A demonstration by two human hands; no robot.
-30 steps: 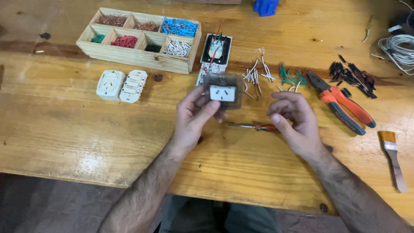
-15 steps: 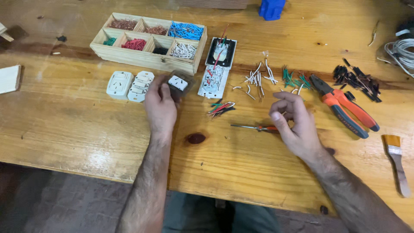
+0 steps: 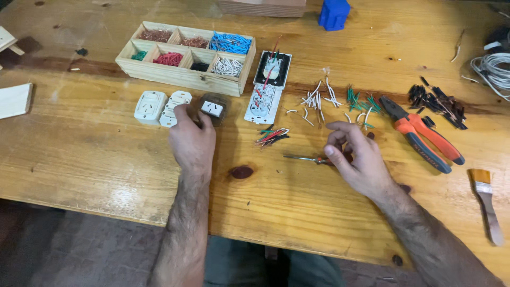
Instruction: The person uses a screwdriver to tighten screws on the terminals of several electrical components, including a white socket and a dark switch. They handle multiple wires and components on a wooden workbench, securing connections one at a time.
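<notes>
My left hand (image 3: pixel 191 141) lies on the wooden table (image 3: pixel 95 159), fingertips touching the lower left edge of a small dark-framed socket module (image 3: pixel 213 108) that sits flat on the wood. Just left of it are two white socket modules (image 3: pixel 150 107) (image 3: pixel 174 106). My right hand (image 3: pixel 357 155) hovers with its fingers loosely curled and apart, holding nothing, over the red handle end of a small screwdriver (image 3: pixel 303 158). A bundle of short coloured wires (image 3: pixel 272 136) lies between my hands.
A wooden compartment box (image 3: pixel 186 74) of sorted wire pieces stands at the back. A partly wired socket plate (image 3: pixel 268 87), loose wire bits (image 3: pixel 319 98), orange pliers (image 3: pixel 422 135), black scraps (image 3: pixel 438 101), a brush (image 3: pixel 486 199), a blue block (image 3: pixel 333 13) and a white cable coil (image 3: pixel 494 69) surround it.
My left hand carried the dark socket module from the middle leftward and set it on the table beside the white modules. My right hand stayed near the screwdriver.
</notes>
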